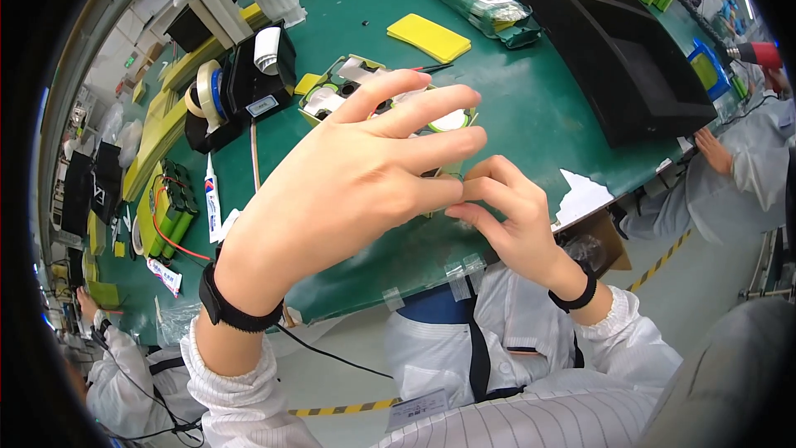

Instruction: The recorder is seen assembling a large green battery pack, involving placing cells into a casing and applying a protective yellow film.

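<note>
On the green table in front of me lies a battery pack of round cells, with white pieces on its top. My left hand reaches across it with fingers stretched and spread, covering most of the pack; its thumb is hidden. At the pack's near right corner, my right hand is closed in a pinch beside the left little finger. Whatever its fingertips hold is too small or hidden to make out. Black bands circle both wrists, and a cord hangs from the left one.
Yellow sheets lie beyond the pack, near a green packet. A long black tray stands right. Leftward are a tape dispenser, a glue tube and a green cell pack with red wire. Co-workers sit at both sides.
</note>
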`<state>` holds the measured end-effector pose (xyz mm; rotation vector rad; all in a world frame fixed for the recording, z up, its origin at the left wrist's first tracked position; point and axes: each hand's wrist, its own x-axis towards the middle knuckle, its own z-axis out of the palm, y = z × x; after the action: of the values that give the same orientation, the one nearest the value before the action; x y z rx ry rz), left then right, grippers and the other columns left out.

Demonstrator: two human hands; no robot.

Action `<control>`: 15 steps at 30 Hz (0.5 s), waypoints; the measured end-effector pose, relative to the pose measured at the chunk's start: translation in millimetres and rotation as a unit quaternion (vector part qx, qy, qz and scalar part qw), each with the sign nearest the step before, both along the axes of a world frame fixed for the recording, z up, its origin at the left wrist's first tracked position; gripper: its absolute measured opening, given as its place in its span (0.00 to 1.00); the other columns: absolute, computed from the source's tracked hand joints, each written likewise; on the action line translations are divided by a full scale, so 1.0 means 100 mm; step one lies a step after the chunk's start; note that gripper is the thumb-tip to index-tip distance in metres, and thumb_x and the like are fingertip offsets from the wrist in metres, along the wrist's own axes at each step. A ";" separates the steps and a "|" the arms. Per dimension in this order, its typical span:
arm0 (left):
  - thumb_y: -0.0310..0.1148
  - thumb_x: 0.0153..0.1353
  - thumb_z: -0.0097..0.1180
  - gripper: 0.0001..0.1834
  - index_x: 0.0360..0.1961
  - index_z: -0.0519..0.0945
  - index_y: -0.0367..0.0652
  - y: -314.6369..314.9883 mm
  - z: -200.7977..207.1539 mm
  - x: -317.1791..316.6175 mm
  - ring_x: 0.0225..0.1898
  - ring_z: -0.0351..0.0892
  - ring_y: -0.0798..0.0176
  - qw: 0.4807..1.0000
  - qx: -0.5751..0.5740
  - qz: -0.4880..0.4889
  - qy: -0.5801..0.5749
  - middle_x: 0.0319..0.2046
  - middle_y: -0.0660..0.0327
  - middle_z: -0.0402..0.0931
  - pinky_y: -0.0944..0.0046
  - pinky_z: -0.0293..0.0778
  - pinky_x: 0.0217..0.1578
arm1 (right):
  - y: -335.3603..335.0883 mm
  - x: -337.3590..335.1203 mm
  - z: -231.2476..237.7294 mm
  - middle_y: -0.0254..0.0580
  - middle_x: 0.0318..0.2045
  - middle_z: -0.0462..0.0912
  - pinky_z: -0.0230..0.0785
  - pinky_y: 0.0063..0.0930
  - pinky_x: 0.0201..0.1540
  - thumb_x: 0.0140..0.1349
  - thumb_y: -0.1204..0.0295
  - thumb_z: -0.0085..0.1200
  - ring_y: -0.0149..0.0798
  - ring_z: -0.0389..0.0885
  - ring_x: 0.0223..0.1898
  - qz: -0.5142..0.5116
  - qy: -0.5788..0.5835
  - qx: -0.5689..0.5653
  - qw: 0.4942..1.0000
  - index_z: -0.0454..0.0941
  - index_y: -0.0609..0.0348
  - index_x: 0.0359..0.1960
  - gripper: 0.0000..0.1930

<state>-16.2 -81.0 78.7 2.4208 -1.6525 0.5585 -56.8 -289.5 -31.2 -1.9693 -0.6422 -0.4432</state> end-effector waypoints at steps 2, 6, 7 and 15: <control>0.23 0.45 0.62 0.07 0.27 0.80 0.47 -0.01 0.00 0.00 0.66 0.70 0.57 1.000 0.001 0.000 0.004 0.51 0.70 0.78 0.48 0.65 0.68 | 0.01 0.01 -0.01 0.41 0.32 0.78 0.71 0.34 0.35 0.55 0.77 0.69 0.42 0.78 0.34 -0.006 0.008 0.015 1.000 0.84 0.58 0.36 0.08; 0.25 0.47 0.61 0.05 0.26 0.79 0.47 -0.02 0.01 0.01 0.66 0.71 0.58 1.000 0.012 -0.008 0.005 0.49 0.70 0.77 0.49 0.65 0.68 | 0.01 0.01 -0.03 0.41 0.32 0.78 0.71 0.35 0.35 0.55 0.77 0.69 0.43 0.78 0.33 -0.009 0.008 0.022 1.000 0.84 0.58 0.35 0.07; 0.25 0.47 0.61 0.05 0.26 0.79 0.47 -0.01 0.00 0.01 0.66 0.71 0.58 1.000 0.012 -0.007 0.004 0.49 0.70 0.77 0.49 0.65 0.68 | 0.01 0.01 -0.02 0.41 0.31 0.78 0.71 0.35 0.35 0.55 0.77 0.68 0.43 0.78 0.33 -0.010 0.006 0.016 1.000 0.85 0.58 0.35 0.07; 0.27 0.47 0.62 0.05 0.27 0.80 0.47 0.00 0.00 0.00 0.66 0.71 0.59 1.000 0.012 -0.008 0.000 0.49 0.70 0.77 0.50 0.65 0.68 | 0.00 0.01 -0.05 0.41 0.31 0.79 0.71 0.34 0.34 0.54 0.77 0.68 0.42 0.78 0.32 -0.015 -0.011 0.011 1.000 0.85 0.58 0.35 0.07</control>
<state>-16.7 -80.8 78.9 2.4227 -1.6867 0.5384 -55.4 -289.6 -35.8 -1.9574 -0.6195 -0.4880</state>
